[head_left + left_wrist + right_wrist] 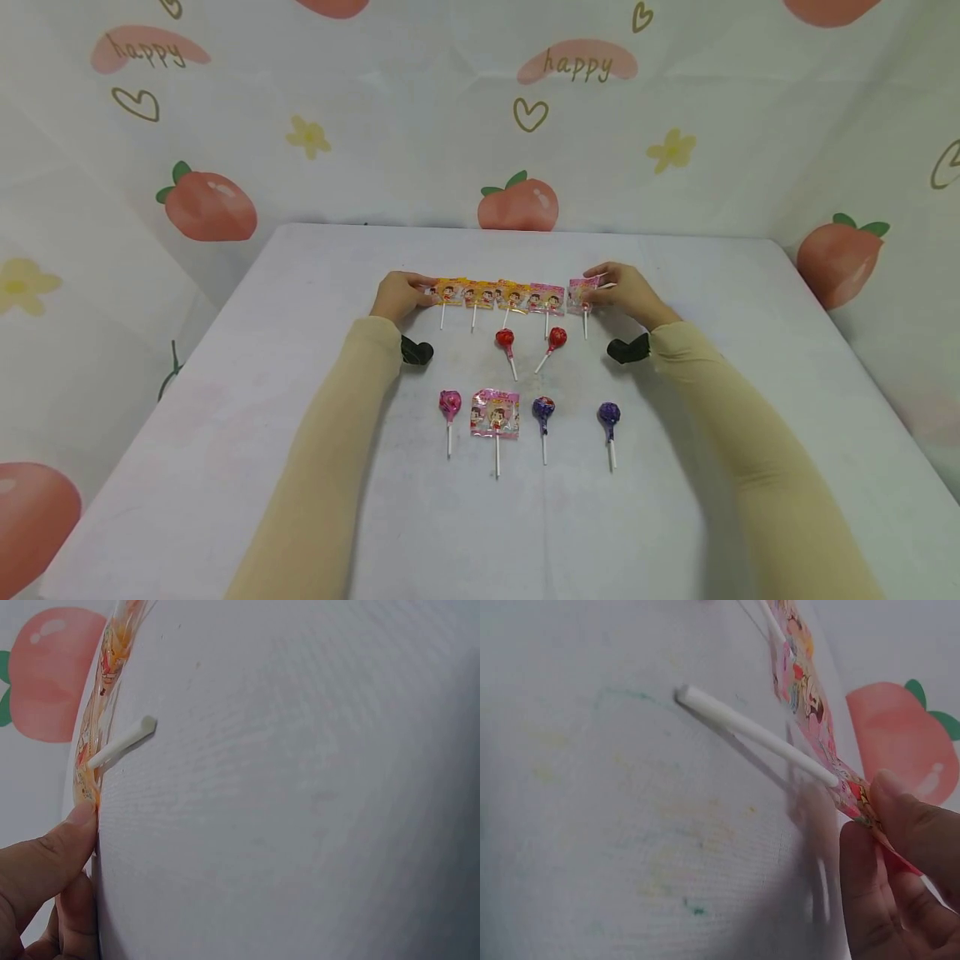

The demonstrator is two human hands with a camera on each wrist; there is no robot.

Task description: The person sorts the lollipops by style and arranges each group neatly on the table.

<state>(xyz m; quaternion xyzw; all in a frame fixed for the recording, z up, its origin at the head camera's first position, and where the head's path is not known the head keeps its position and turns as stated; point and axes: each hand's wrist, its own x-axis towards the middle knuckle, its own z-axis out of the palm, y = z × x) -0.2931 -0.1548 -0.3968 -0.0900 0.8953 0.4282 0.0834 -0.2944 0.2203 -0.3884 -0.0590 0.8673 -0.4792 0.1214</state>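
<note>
In the head view a row of flat-wrapped lollipops lies across the far part of the table. My left hand [402, 294] is at the row's left end, where its thumb and fingers pinch the edge of an orange-wrapped lollipop [450, 291]. The left wrist view shows its white stick [124, 742] pointing away from the thumb. At the right end, my right hand [628, 293] pinches a pink-wrapped lollipop [581, 292] by its wrapper. Its stick [757, 735] slants over the table in the right wrist view. Another pink-wrapped lollipop [547, 298] lies just left of it.
Two red lollipops [505, 339] lie in the middle. Nearer are a pink round lollipop [450, 403], a pink flat-wrapped one [495, 412] and two purple ones [609, 414]. A printed cloth [420, 150] hangs behind the white table [262, 375].
</note>
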